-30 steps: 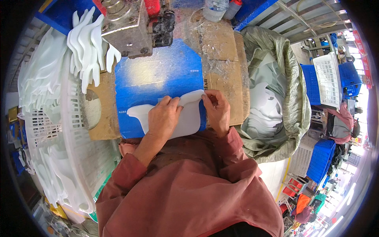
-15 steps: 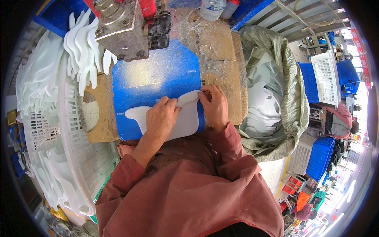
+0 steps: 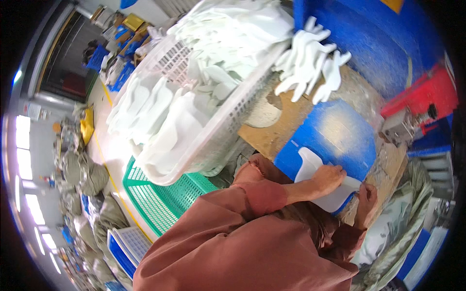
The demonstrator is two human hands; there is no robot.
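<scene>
"Gripping what, and how firmly?"

"Pinching the right tip of a white wavy-edged sheet [image 3: 338, 198] with the right hand [image 3: 367, 196], apparently with thumb and finger together. Covering its upper middle with the left hand [image 3: 330, 177], with curled fingers; impossible to tell whether actually clamped."

"Lying where?"

"Flat on the blue board [image 3: 335, 131], toward the near edge."

"Heavy? Stiff?"

"Probably light, soft and foam-like; apt to sag if lifted by one end, perhaps slippery on smooth backing, liable to nick at the narrow tips. Best held just inboard of both ends, with gentle pressure."

"And farther out?"

"Brown cardboard [image 3: 267, 138] under the board; to the left, wavy white strips [image 3: 300, 63] and a heaped white perforated basket [image 3: 241, 104]; to the right, an olive woven sack [image 3: 421, 184]."
</scene>
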